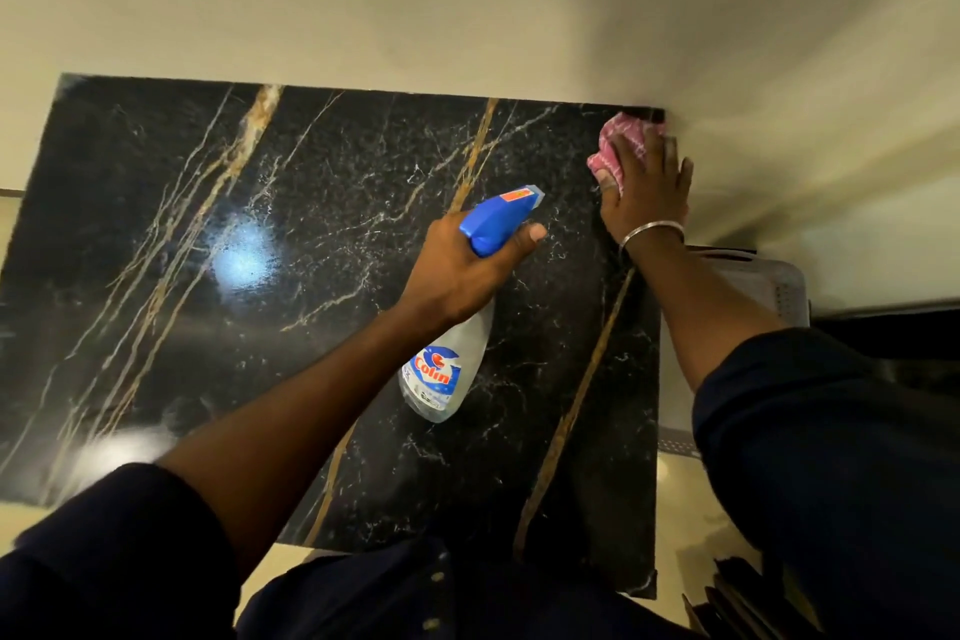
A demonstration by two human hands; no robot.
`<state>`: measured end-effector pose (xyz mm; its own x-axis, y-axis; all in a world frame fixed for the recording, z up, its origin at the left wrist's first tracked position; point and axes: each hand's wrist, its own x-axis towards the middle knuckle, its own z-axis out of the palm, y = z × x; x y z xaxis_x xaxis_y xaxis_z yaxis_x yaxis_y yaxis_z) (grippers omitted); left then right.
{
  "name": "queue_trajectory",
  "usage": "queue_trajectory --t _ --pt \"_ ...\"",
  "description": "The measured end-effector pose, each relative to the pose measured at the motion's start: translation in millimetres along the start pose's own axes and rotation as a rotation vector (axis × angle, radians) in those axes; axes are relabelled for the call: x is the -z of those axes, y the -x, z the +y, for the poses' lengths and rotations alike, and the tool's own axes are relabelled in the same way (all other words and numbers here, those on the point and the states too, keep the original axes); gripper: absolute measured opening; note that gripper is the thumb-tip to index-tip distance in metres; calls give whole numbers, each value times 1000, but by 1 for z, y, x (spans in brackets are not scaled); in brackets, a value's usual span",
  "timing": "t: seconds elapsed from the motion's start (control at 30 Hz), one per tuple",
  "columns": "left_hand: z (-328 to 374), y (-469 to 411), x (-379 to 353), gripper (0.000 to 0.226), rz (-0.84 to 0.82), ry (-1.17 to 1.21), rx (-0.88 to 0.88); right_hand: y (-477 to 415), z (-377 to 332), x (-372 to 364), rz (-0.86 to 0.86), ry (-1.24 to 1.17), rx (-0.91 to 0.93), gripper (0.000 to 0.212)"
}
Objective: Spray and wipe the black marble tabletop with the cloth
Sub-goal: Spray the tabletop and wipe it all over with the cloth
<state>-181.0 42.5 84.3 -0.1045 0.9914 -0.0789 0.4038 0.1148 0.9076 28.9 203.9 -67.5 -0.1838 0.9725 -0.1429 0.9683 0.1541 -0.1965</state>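
Note:
The black marble tabletop (260, 250) with gold and white veins fills the middle of the head view, set against a pale wall. My left hand (467, 265) grips a clear spray bottle (449, 369) with a blue trigger head, held above the tabletop's right half, nozzle pointing toward the far right. My right hand (647, 182) presses flat on a pink and white cloth (618, 140) at the tabletop's far right corner. A metal bangle sits on that wrist. Most of the cloth is hidden under the hand.
The pale wall (467, 16) runs along the tabletop's far edge. A grey plastic item (779, 286) stands right of the table. Light floor (675, 509) shows along the right and near edges. A bright glare spot (249, 255) lies on the left half.

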Motion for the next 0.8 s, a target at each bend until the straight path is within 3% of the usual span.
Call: queue_trajectory --t 0.4,0.6,0.8 --pt "11 31 -8 36 19 -11 -76 265 3 -32 -12 -10 2 60" --pt "12 38 -14 36 -48 -81 -116 396 6 -46 -70 8 -13 61" --pt "7 45 -24 31 -171 -121 -71 427 9 -54 -118 29 10 65"
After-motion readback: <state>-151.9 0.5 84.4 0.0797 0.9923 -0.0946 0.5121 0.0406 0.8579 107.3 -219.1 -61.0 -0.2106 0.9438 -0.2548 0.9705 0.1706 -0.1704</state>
